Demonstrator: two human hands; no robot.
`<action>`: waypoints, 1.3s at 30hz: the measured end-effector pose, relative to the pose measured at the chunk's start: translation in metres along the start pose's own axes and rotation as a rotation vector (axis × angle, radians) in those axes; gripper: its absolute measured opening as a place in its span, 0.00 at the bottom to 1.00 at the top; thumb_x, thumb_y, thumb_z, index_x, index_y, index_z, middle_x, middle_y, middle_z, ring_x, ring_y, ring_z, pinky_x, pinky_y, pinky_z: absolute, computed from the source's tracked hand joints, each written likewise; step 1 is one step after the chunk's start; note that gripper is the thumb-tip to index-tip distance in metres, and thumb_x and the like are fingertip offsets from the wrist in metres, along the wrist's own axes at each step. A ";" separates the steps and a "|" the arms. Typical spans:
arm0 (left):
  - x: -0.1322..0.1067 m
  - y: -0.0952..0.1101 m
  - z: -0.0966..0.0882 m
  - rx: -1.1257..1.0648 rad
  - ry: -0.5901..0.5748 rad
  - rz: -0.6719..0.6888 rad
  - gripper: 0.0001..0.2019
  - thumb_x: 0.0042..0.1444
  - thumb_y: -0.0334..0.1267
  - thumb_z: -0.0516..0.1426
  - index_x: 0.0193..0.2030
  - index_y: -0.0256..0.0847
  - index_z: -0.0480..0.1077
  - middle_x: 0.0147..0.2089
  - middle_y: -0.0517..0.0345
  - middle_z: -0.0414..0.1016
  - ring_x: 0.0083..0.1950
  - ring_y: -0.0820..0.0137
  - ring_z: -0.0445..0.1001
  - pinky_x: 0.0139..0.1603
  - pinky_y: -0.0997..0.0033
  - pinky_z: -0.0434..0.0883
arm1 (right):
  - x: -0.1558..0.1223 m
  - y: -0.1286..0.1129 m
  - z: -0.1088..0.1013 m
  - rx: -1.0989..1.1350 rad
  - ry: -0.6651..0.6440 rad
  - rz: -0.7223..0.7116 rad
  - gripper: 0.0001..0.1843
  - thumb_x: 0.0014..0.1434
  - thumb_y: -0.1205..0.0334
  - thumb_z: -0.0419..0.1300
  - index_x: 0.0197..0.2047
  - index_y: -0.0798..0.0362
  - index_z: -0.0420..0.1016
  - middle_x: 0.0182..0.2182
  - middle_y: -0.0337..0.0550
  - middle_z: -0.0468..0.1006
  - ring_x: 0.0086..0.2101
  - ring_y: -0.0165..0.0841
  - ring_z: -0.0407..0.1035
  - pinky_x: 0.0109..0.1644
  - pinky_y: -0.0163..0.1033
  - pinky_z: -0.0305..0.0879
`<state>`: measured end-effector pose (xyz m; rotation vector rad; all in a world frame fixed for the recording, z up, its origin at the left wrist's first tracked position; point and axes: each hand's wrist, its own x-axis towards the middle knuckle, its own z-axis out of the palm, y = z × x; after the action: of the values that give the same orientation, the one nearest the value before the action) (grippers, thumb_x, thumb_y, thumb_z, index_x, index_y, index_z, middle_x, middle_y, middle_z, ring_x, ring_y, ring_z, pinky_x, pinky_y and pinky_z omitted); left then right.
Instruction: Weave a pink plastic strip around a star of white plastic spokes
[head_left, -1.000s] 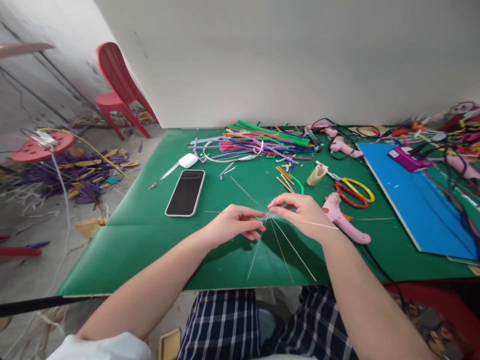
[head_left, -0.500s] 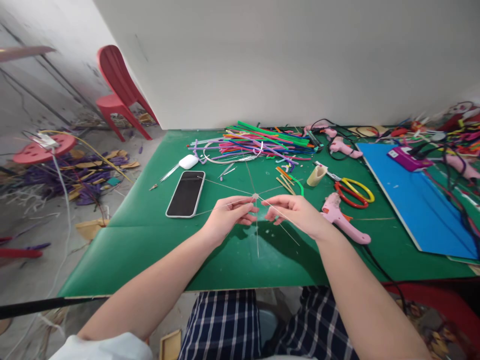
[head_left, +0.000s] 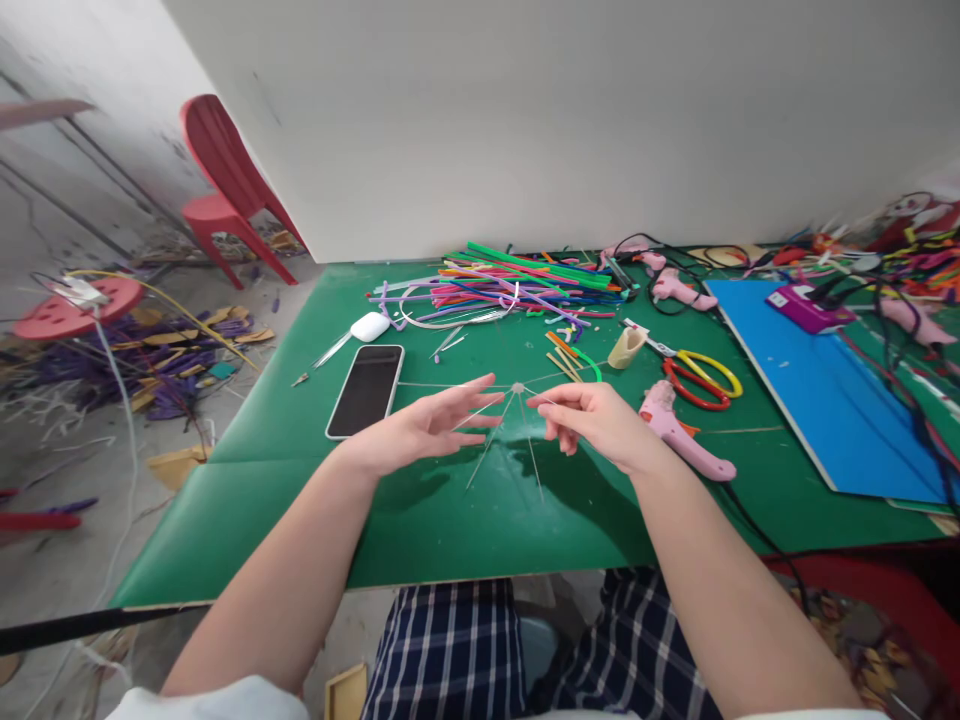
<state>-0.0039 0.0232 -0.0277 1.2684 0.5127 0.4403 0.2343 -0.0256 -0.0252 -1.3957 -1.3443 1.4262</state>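
A frame of thin, straight wire-like spokes meets at a small whitish hub above the green table. My right hand pinches one spoke just right of the hub between thumb and fingertips, its other fingers curled below. On the hub's left, my left hand is open with fingers spread, among the spokes on that side; whether it touches any of them I cannot tell. Two spokes point down toward me. A phone with a dark screen lies left of the frame, close to my left wrist.
Colourful pipe cleaners lie heaped at the back. On the right are a pink glue gun, scissors, a beige tube and a blue board. A white case sits behind the phone. A white panel rises behind the table.
My left hand has let go near the hub, moved left and spread its fingers. The spokes have turned about the hub, while my right hand still pinches close to it.
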 end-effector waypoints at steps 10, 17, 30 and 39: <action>0.008 -0.007 0.001 -0.009 -0.005 0.022 0.29 0.51 0.31 0.56 0.60 0.50 0.56 0.62 0.49 0.58 0.55 0.56 0.66 0.51 0.56 0.67 | -0.001 -0.002 -0.002 -0.047 -0.025 0.016 0.12 0.54 0.60 0.57 0.39 0.57 0.73 0.21 0.38 0.73 0.16 0.22 0.63 0.18 0.28 0.61; 0.014 -0.013 0.023 0.253 0.269 0.069 0.18 0.53 0.41 0.57 0.51 0.42 0.67 0.44 0.51 0.75 0.39 0.66 0.75 0.39 0.68 0.72 | -0.008 -0.009 0.003 -0.145 -0.068 -0.017 0.12 0.55 0.59 0.56 0.39 0.56 0.75 0.21 0.38 0.74 0.16 0.21 0.61 0.17 0.27 0.56; 0.017 -0.014 0.033 0.159 0.469 0.049 0.15 0.47 0.45 0.60 0.39 0.38 0.71 0.29 0.57 0.75 0.26 0.70 0.76 0.24 0.74 0.73 | -0.022 -0.025 -0.005 -0.019 -0.027 -0.070 0.17 0.58 0.54 0.52 0.45 0.55 0.73 0.32 0.45 0.77 0.24 0.26 0.69 0.22 0.30 0.65; 0.021 -0.016 0.036 0.056 0.583 0.111 0.13 0.46 0.44 0.61 0.32 0.36 0.70 0.24 0.60 0.73 0.22 0.73 0.73 0.21 0.76 0.71 | -0.005 -0.005 0.009 -0.159 0.082 -0.180 0.10 0.50 0.59 0.62 0.36 0.51 0.76 0.31 0.40 0.78 0.31 0.30 0.70 0.29 0.32 0.67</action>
<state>0.0343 0.0031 -0.0378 1.2180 0.9516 0.9048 0.2253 -0.0307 -0.0203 -1.3791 -1.5163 1.1537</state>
